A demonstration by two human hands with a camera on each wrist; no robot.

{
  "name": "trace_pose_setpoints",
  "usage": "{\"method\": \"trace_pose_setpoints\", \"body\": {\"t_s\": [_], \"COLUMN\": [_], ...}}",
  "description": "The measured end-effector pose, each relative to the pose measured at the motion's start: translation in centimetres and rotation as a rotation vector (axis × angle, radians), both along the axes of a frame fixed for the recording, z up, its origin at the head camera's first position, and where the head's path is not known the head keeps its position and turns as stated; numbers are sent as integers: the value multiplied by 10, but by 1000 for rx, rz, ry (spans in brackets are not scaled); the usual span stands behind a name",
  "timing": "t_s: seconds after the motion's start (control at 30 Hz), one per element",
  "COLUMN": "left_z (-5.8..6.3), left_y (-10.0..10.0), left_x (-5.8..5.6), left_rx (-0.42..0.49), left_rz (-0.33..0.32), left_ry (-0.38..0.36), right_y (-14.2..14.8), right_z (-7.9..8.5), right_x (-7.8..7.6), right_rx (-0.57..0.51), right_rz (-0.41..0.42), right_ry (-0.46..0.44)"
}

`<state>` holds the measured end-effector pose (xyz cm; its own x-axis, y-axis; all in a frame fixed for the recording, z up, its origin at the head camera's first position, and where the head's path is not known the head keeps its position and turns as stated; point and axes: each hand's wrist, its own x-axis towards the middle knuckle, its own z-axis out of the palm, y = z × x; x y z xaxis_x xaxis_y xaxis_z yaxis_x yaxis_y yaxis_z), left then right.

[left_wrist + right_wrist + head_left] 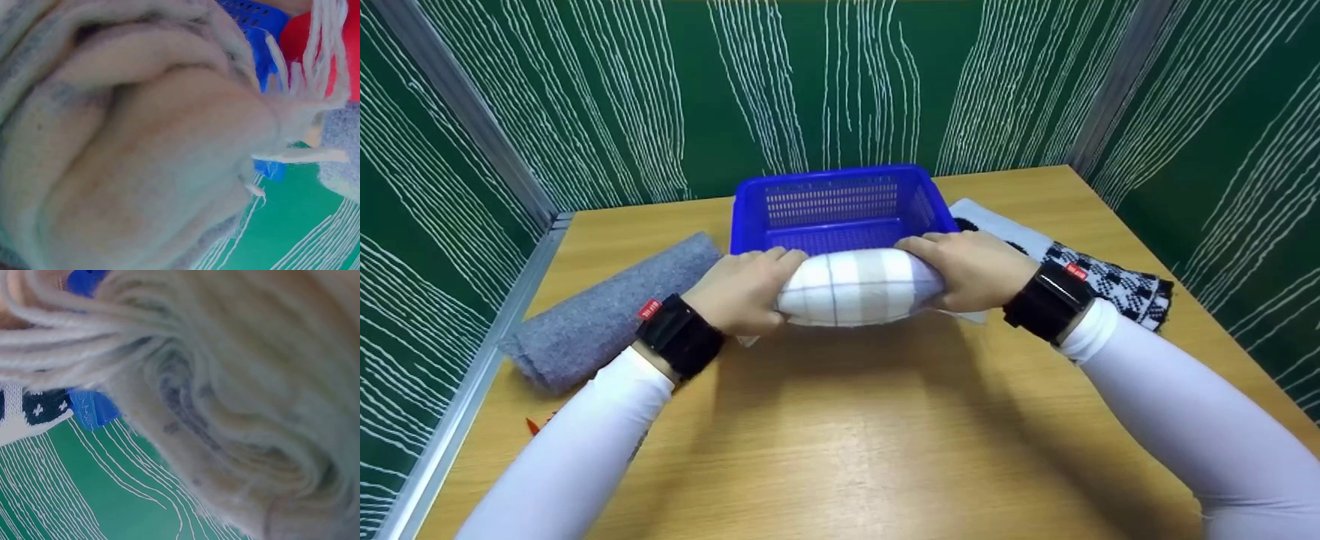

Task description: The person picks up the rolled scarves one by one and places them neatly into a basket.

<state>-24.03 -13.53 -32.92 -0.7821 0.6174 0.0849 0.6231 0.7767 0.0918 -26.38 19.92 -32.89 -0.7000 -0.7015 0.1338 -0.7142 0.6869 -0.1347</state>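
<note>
Both ends of a rolled plaid cloth (859, 289), raised over the table (847, 450) before a blue basket (832, 178), are gripped, one by the left hand (744, 292), one by the right hand (973, 268). I judge it soft and light; cupping its fringed ends should resist unrolling.

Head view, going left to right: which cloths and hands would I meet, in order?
Grey felt-like cloth roll → left hand → white plaid cloth roll → right hand → black-and-white patterned cloth.
</note>
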Motion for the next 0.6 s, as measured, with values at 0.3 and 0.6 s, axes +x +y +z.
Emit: {"method": "trace_pose_setpoints", "body": {"t_s": [0.3,0.6], "left_z": [1,3], "left_y": [-1,0], "left_x": [-5,-8], "left_rx": [7,5], "left_rz": [-4,-1], "left_ry": [24,18], "right_y": [-1,0], "right_z": [1,4], "right_x": [-4,-6], "right_rx": [3,14], "right_rz": [-12,-5], "right_ry": [-3,-1]}}
